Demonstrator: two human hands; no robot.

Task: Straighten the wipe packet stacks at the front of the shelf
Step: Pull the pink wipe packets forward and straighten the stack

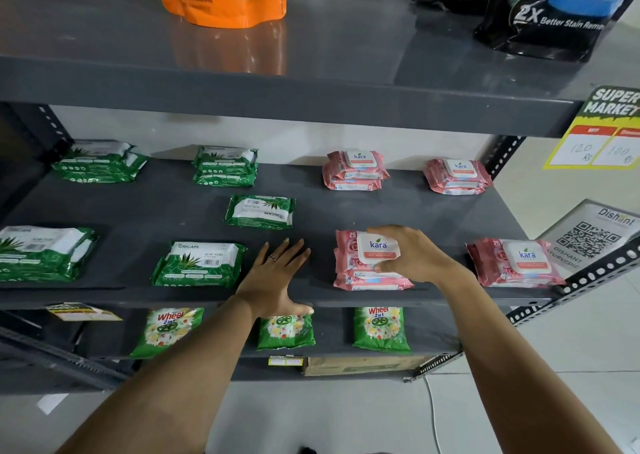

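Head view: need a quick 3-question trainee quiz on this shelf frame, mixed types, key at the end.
1. True or false: the left hand is gripping a green packet.
2. Which brand is the pink stack under the right hand? A) Kara B) Origami C) Wheel
3. Fill in: the lone green Origami packet in the middle row has its print facing ____ compared with the front Origami packet.

Key: 1 false, it lies flat and open on the bare shelf. 2 A. 3 upside down.
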